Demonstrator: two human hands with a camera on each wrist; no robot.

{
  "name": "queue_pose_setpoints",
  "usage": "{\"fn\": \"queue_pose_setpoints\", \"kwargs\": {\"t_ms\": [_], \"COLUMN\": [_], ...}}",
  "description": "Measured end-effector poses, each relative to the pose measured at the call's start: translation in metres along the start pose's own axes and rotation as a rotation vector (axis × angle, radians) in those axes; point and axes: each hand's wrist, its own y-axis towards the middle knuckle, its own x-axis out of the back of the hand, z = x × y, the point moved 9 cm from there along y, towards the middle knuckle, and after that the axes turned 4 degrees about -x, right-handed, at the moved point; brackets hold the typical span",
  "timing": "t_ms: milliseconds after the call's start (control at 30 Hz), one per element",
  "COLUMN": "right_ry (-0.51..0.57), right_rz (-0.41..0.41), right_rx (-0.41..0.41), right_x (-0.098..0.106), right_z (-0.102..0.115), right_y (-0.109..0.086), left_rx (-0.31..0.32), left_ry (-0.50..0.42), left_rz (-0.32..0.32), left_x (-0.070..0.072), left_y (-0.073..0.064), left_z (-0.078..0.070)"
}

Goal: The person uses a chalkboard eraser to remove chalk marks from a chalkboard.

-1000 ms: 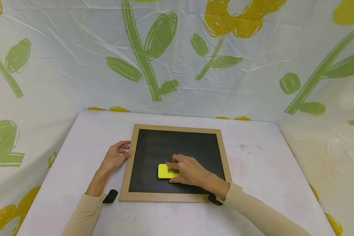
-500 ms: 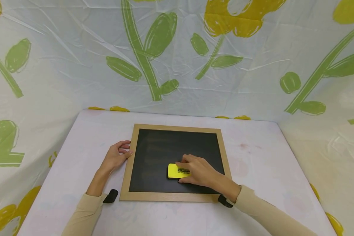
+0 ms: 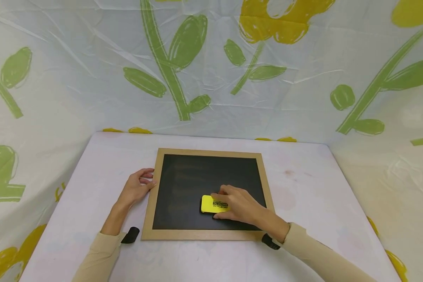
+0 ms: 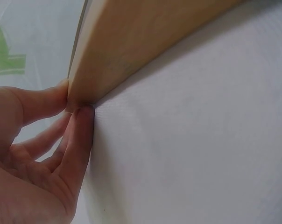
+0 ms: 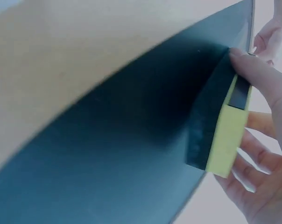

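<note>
A black chalkboard point(image 3: 183, 176) with a pale wooden frame lies flat on the table. My right hand point(image 3: 241, 205) grips a yellow-topped board eraser point(image 3: 208, 204) on the lower middle of the black surface, thumb on the near side and fingers on the far side. In the right wrist view, the eraser point(image 5: 227, 140) shows its dark underside layer against the board. At the board's left edge is my left hand point(image 3: 135, 190). The left wrist view has its thumb on the top of the wooden frame point(image 4: 113, 51) and its fingertips at the frame's lower side, pinching the edge.
The table point(image 3: 303, 188) has a white cover with faint stains right of the board. Behind and at both sides hangs a white cloth point(image 3: 102, 90) printed with green stems and yellow flowers. A black strap point(image 3: 130, 235) sits at the left wrist, another point(image 3: 270, 241) at the right.
My right hand has slid the eraser a short way to the right across the board, then stayed almost still. My left hand keeps its place at the frame. The head view has shifted slightly.
</note>
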Motion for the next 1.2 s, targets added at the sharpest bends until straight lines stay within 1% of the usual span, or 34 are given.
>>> {"fn": "queue_pose_setpoints", "kwargs": {"t_ms": [133, 233, 433, 633, 867, 1100, 1200], "right_ry": [0.000, 0.010, 0.023, 0.037, 0.057, 0.082, 0.103], "right_rz": [-0.053, -0.082, -0.107, -0.124, -0.180, -0.244, -0.256], "right_rx": [0.018, 0.011, -0.007, -0.044, -0.073, -0.079, -0.079], "right_x": [0.001, 0.002, 0.006, 0.013, 0.023, 0.029, 0.029], "right_z": [0.002, 0.002, 0.000, -0.007, -0.017, -0.026, -0.030], "right_y": [0.000, 0.000, -0.003, -0.009, -0.017, -0.025, -0.028], "left_rx": [-0.009, -0.012, -0.002, 0.000, 0.006, -0.003, -0.006], "left_ry": [-0.001, 0.005, 0.008, 0.007, 0.011, 0.000, 0.001], "left_rz": [-0.010, -0.012, -0.007, -0.009, -0.006, -0.012, -0.013], "left_x": [0.001, 0.001, 0.001, 0.002, 0.000, 0.002, 0.002], "left_y": [-0.002, -0.002, -0.001, 0.000, 0.000, -0.001, -0.001], "left_z": [-0.002, -0.003, 0.000, 0.002, 0.002, 0.000, -0.001]}}
